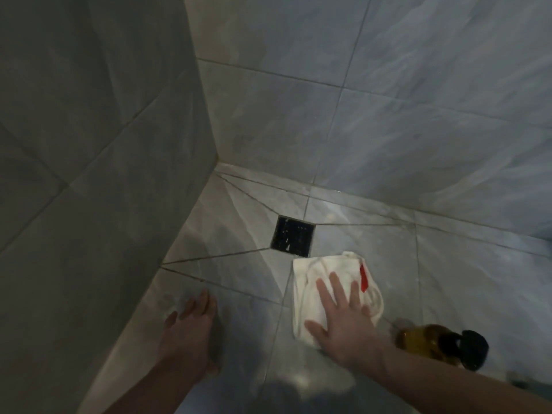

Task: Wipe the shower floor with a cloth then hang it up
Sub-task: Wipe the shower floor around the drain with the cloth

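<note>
A corner of a shower lined with large, glossy grey marble-look tiles, their thin grout lines meeting at a square black metal floor drain (293, 237) just above the middle of the frame. The tiled shower floor (466, 282) fills the lower half and shines with a wet-looking gleam; the tiled walls (388, 100) rise across the top and left.

Just below and right of the drain lies a crumpled white cloth with a small red tag (334, 282), soft and creased, flat on the floor. The right hand (343, 321) reaches in from the lower right and presses down on the cloth — palm flat, fingers straight and spread wide. The left hand (191, 333) comes in from the bottom centre-left and rests on bare tile near the left wall, fingers straight and close together, holding nothing.

At the lower right, just beside the right forearm, an amber translucent bottle with a black cap (442, 343) lies on its side — slightly blurred.
</note>
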